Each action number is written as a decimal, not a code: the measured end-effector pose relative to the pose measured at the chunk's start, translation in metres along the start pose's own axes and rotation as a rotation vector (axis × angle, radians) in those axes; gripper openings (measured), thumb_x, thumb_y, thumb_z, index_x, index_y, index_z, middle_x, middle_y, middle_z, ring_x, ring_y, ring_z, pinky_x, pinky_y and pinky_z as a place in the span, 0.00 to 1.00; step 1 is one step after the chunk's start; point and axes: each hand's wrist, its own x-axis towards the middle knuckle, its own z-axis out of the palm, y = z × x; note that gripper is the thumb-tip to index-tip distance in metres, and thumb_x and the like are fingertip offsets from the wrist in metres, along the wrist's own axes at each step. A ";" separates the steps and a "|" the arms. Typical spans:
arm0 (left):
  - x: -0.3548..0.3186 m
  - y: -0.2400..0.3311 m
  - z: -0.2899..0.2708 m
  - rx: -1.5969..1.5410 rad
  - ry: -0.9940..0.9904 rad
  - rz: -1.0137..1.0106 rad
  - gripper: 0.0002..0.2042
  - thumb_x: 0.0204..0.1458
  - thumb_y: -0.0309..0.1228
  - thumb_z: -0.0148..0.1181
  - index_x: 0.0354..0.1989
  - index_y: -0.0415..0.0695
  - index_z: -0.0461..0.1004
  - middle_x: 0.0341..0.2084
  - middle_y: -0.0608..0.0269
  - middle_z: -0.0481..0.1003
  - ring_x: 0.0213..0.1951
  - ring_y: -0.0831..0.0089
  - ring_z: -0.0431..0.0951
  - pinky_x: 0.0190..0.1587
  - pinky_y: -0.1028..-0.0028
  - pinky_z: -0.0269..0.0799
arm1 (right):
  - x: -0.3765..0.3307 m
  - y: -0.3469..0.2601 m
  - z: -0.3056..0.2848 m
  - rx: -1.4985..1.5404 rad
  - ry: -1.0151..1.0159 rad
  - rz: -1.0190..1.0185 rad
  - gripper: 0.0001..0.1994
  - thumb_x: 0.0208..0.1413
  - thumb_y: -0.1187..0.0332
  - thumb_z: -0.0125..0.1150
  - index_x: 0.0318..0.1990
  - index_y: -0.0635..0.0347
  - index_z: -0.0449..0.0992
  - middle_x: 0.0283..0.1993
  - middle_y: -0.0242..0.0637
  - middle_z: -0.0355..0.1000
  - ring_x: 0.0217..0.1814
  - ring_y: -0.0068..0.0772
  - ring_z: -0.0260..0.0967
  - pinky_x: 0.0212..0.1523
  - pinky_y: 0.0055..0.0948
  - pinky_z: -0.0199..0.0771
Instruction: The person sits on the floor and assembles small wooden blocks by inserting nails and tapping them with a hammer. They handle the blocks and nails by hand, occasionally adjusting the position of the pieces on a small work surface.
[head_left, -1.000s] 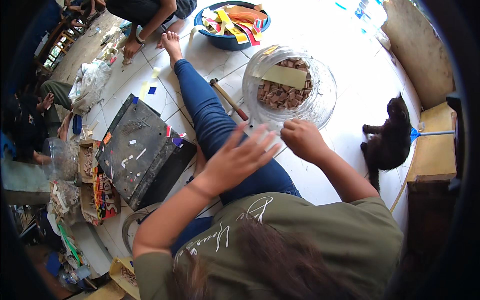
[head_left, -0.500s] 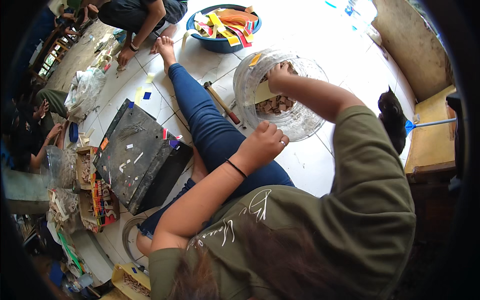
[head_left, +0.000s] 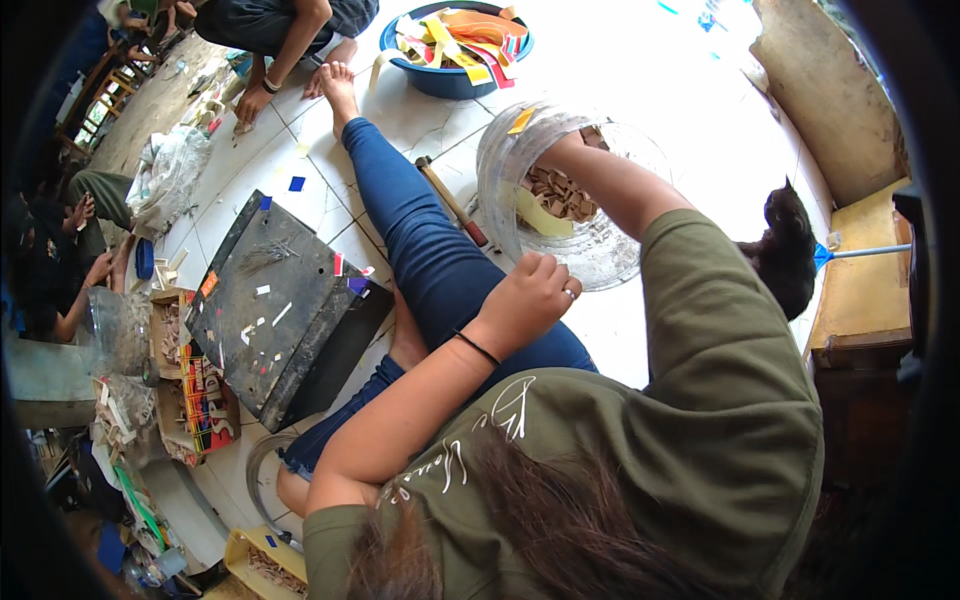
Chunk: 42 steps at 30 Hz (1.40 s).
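My right hand (head_left: 562, 152) reaches into a clear plastic tub (head_left: 493, 165), its fingers hidden behind the cloudy wall. Small brown pieces (head_left: 562, 197) lie in the tub, with a pale yellow strip (head_left: 545, 216) beside them. My left hand (head_left: 530, 297), with a ring on one finger, hovers above my thigh near the tub's closest edge. Its fingers are curled in, and whatever they may hold is out of sight. A hammer (head_left: 452, 202) rests on the tiles between my leg and the tub.
Left of my leg stands a black block (head_left: 285, 310) with thin nails and scraps on top. A blue basin (head_left: 450, 85) of coloured strips sits ahead. At right is a black cat (head_left: 785, 260). Boxes of pieces (head_left: 205, 405) and other people are at left.
My right hand has gone deeper into the tub and the yellow strip in it has shifted. My left hand stays curled in nearly the same place. The cat has moved slightly.
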 end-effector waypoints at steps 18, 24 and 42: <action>0.000 -0.003 0.002 -0.033 0.007 -0.084 0.03 0.48 0.31 0.51 0.27 0.48 0.69 0.23 0.67 0.66 0.34 0.69 0.68 0.44 0.70 0.61 | -0.021 0.012 0.051 -0.390 0.209 -0.311 0.36 0.49 0.43 0.59 0.66 0.41 0.61 0.71 0.45 0.46 0.69 0.54 0.48 0.57 0.49 0.66; 0.000 -0.006 0.002 -0.021 0.057 -0.078 0.03 0.47 0.31 0.52 0.26 0.47 0.69 0.22 0.67 0.66 0.33 0.69 0.68 0.42 0.71 0.62 | -0.014 0.014 0.049 -0.309 0.074 -0.368 0.38 0.47 0.46 0.64 0.67 0.39 0.59 0.73 0.45 0.43 0.72 0.54 0.46 0.60 0.50 0.65; -0.005 -0.006 0.008 -0.004 0.103 -0.090 0.04 0.48 0.31 0.52 0.26 0.48 0.71 0.22 0.67 0.69 0.34 0.70 0.69 0.45 0.71 0.61 | -0.010 0.014 0.022 -0.423 -0.195 -0.520 0.35 0.48 0.56 0.59 0.67 0.41 0.59 0.69 0.48 0.50 0.66 0.50 0.55 0.59 0.45 0.67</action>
